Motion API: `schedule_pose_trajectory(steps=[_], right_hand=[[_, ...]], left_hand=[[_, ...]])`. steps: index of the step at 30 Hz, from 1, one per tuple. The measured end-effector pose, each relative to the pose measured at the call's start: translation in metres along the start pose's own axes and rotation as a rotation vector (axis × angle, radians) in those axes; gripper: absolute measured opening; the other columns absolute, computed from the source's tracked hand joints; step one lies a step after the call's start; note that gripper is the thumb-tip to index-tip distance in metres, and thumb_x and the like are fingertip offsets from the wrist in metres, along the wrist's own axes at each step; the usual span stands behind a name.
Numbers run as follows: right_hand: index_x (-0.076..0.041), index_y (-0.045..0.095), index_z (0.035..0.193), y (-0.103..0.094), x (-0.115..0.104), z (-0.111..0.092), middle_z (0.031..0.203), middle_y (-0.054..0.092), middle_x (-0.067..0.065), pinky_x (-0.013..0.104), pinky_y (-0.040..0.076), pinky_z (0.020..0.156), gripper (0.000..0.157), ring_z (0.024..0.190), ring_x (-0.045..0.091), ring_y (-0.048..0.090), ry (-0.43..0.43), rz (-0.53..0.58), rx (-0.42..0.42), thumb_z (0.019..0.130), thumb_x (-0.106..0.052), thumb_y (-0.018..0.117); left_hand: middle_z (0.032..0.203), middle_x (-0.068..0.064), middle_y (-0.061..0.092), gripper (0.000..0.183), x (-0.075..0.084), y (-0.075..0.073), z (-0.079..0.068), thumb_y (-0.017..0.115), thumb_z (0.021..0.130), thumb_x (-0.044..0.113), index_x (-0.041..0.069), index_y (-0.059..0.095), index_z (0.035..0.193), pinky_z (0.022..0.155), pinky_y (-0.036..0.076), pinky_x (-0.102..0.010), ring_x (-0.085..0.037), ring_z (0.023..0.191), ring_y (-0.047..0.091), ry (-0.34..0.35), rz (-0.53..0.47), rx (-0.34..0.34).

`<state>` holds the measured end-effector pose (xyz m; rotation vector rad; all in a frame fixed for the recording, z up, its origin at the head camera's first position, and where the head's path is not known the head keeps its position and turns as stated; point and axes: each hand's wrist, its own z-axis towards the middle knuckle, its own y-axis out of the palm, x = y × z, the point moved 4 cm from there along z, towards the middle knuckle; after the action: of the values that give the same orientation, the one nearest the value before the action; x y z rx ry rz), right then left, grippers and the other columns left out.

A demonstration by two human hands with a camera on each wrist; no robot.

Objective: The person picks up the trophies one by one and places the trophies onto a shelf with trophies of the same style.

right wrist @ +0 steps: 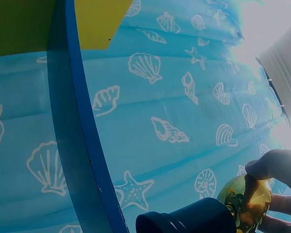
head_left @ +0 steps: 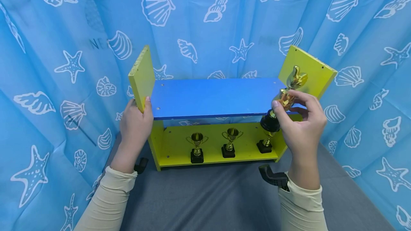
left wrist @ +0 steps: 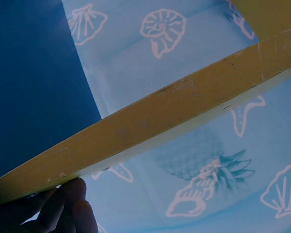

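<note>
The blue seashell curtain (head_left: 199,27) is rising behind everything, the grey tabletop (head_left: 208,195) is spreading out in front, and the shelf unit (head_left: 183,134) is standing between! Its blue upper board (head_left: 205,95) is spanning the side panels, and the left hand (head_left: 136,120) is gripping the left panel (head_left: 142,77), thumb inside, fingers outside. That brace is best giving steady pressure, no tugging! Across now: the right hand (head_left: 303,118) is pinching the gold body of the large trophy (head_left: 284,99), thumb and fingertips closed around it, holding it at the right front of the blue board, black base (head_left: 269,122) downward. Whether that base is touching the board's front edge, the head view isn't quite settling. Neat handling, I'd judge, is keeping the base clear of that lip, staying upright, and loosening only once the whole base is bearing flat. And below, three small cups (head_left: 197,149) are standing on the yellow lower board (head_left: 212,129), the right one partly hiding behind the trophy, so dipping low is risking a knock!
</note>
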<state>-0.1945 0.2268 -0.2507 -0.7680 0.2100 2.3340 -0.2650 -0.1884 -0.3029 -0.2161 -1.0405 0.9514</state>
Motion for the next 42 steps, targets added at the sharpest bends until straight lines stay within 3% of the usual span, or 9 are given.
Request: schedule_pose_trajectory(steps=[8,16,26,42], right_hand=[[-0.005,0.070,0.113,0.002,-0.009,0.002,0.106,0.065,0.004,0.013,0.052,0.073,0.039,0.092,0.012,0.063,0.078,-0.002,0.015,0.076,-0.009,0.082],[-0.002,0.070,0.113,0.007,-0.021,0.004,0.107,0.065,0.010,0.014,0.052,0.076,0.038,0.096,0.012,0.063,0.062,0.002,0.010,0.077,-0.008,0.081],[-0.003,0.069,0.114,0.010,-0.013,0.007,0.106,0.064,0.005,0.012,0.052,0.071,0.039,0.091,0.011,0.064,0.073,-0.013,0.002,0.078,-0.012,0.081],[0.000,0.069,0.112,0.018,-0.024,0.010,0.104,0.063,0.015,0.014,0.053,0.077,0.036,0.091,0.015,0.063,0.040,-0.005,-0.017,0.080,-0.010,0.080]], left_hand=[[0.080,-0.010,0.051,0.053,0.000,0.000,0.000,0.031,0.102,0.054,0.007,0.054,0.092,0.054,0.042,-0.034,-0.027,0.067,0.056,0.009,0.000,0.002],[0.082,-0.009,0.051,0.054,-0.002,0.001,0.000,0.031,0.101,0.056,0.008,0.054,0.092,0.055,0.042,-0.034,-0.026,0.068,0.056,0.000,0.001,-0.003],[0.083,-0.010,0.052,0.053,-0.001,0.001,-0.001,0.032,0.101,0.055,0.007,0.055,0.092,0.056,0.043,-0.035,-0.028,0.070,0.057,-0.004,0.001,0.001],[0.082,-0.010,0.050,0.053,-0.001,0.001,-0.002,0.032,0.101,0.055,0.008,0.054,0.094,0.055,0.043,-0.034,-0.027,0.069,0.057,-0.014,0.001,0.001]])
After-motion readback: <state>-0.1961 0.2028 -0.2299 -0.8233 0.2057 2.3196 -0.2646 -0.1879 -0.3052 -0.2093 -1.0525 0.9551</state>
